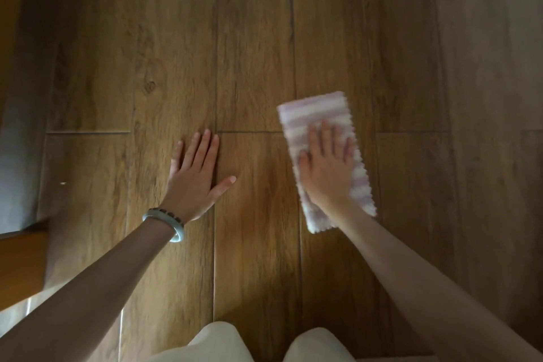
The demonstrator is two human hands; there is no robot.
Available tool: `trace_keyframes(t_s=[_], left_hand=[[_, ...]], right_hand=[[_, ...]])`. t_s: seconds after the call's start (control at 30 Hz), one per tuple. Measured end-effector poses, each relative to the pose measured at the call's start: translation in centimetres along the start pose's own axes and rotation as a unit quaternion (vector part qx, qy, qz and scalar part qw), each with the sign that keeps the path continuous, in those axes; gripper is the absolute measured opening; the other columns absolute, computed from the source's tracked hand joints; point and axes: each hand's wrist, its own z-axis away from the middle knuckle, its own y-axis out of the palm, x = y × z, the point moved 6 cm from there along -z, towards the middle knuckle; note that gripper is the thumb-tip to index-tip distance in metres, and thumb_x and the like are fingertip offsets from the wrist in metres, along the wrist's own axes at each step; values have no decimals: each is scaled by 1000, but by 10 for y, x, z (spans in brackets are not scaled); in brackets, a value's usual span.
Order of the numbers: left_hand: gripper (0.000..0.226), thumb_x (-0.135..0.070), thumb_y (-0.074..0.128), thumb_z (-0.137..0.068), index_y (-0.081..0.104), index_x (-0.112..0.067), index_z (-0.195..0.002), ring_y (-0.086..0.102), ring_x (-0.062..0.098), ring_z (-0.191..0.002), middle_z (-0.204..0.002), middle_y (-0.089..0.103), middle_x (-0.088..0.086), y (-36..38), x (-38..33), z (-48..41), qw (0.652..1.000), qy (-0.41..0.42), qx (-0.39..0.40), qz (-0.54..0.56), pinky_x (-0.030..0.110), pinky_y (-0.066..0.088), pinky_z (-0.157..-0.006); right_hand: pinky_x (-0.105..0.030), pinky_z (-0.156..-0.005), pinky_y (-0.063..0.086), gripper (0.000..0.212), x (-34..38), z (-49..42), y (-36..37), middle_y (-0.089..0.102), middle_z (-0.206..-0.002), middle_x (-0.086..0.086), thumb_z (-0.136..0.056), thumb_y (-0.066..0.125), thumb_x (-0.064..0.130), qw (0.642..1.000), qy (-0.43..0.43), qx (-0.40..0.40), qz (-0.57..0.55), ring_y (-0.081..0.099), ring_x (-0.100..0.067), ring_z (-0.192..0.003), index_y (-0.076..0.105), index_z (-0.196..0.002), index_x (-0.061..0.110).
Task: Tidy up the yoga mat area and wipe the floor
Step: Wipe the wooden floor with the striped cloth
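A wooden floor (293, 23) of long brown planks fills almost the whole view, its seams running away from the person and short cross joints cutting the boards about halfway up. Along the left edge of the floor lies a grey, blurred surface (17, 141); what it is cannot be told. Two bare forearms reach in from the bottom corners, and between them, at the near edge, show two knees in pale cream cloth (217, 344). Right of the middle of the floor lies a folded cloth (311, 110), fluffy and striped in lilac and white, flat on the boards with its long side running away from the person and tilted a little to the left. The right hand (326, 173) lies on top of it, palm down, fingers straight and slightly spread, pressing the cloth rather than gripping it. The left hand (195, 182) rests flat on the bare planks near the middle, well apart from the cloth, fingers straight and thumb stretched out to the right, grasping nothing. A pale green bangle (164, 223) sits on the left wrist, touching a band of dark beads. A tiny white speck (63, 183) lies on the floor near its left edge.
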Motion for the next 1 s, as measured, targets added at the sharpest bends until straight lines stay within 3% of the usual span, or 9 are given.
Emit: trace_keyframes(t_s=[0.13,0.23,0.37,0.5,0.63,0.73,0.8,0.93,1.0], left_hand=[[87,-69,15,-89,7,-8,-150,0,19,-146,-158,8,9,0,0,0,1000,-1,8,5,45,-2,-118],[88,-70,15,-89,7,-8,-150,-1,18,-146,-158,7,8,-1,1,0,1000,1,8,6,42,-6,-118],[88,-71,16,-88,6,-9,-150,-4,16,-145,-158,5,7,-2,0,0,1000,-1,4,12,38,-10,-117],[87,-70,17,-88,5,-9,-150,-3,17,-146,-158,6,8,0,1,-2,1000,-5,6,6,41,-8,-118],[87,-70,15,-89,9,-9,-150,3,19,-146,-158,10,9,-1,-1,0,1000,-10,3,11,44,-3,-118],[80,-64,20,-90,25,-9,-147,27,29,-139,-153,27,11,-15,-4,-6,997,-41,-25,53,51,14,-116],[74,-60,28,-90,32,-10,-144,38,32,-129,-148,35,12,-27,-8,-15,993,-67,-59,83,56,26,-109],[69,-56,33,-91,29,-12,-145,29,32,-137,-150,31,12,-38,-13,-37,986,-79,-93,112,55,18,-114],[72,-57,30,-91,26,-12,-146,23,32,-141,-153,27,13,-40,-12,-52,987,-71,-91,110,52,12,-116]], right_hand=[[-55,-115,6,55,72,19,10,4,-158,-10,-100,14,45,984,-176,18,-11,1,-32,-146,11,-151,24],[-56,-115,12,54,50,23,10,14,-158,-10,-99,18,46,977,-213,11,-10,8,-31,-146,17,-150,26],[-57,-115,14,55,-56,-1,-4,18,-156,-11,-100,10,47,999,-31,-17,20,17,-34,-143,19,-149,24],[-54,-116,5,61,-153,-16,-26,11,-158,-12,-95,7,49,982,190,-1,-10,8,-32,-145,14,-151,26],[-58,-115,3,56,-136,-52,-30,2,-159,-13,-101,10,44,967,250,0,-44,0,-34,-145,5,-151,22],[-64,-109,21,56,-48,-81,-22,29,-151,-19,-101,14,42,993,103,-49,-24,27,-42,-138,31,-146,15],[-64,-105,29,52,20,-83,-12,38,-147,-18,-100,22,40,998,-28,-51,-14,33,-43,-135,39,-143,15],[-57,-112,22,51,85,-69,0,34,-150,-12,-98,30,44,962,-273,-2,-2,27,-36,-140,39,-143,23],[-55,-113,19,50,60,-81,-2,33,-151,-10,-98,30,43,956,-291,-23,18,25,-34,-141,37,-144,24]])
